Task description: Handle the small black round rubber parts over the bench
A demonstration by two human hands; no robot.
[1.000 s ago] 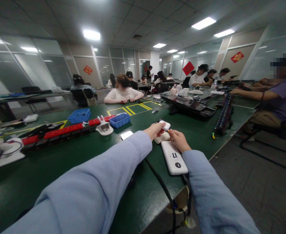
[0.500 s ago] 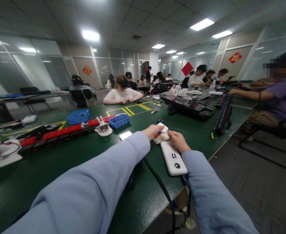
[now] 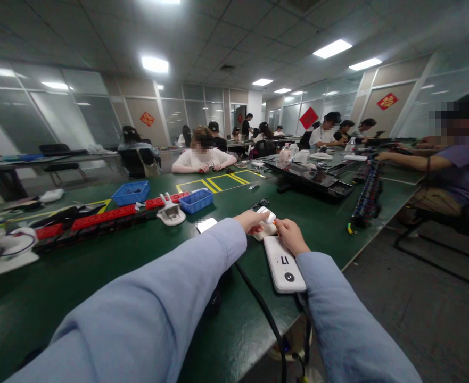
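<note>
Two hands meet over the green surface (image 3: 74, 271), busy with a little white case (image 3: 266, 214).
Both arms stretch forward, and the left hand (image 3: 253, 221) pinches the case and hides part of it. The right hand (image 3: 291, 235) has its fingertips pinched by the near side, with a tiny orange bit (image 3: 275, 223) there, too small to name. A big white box (image 3: 282, 266) lies by the right wrist, and a black cord (image 3: 263, 306) runs between the arms. The case looks smooth and round-cornered.
</note>
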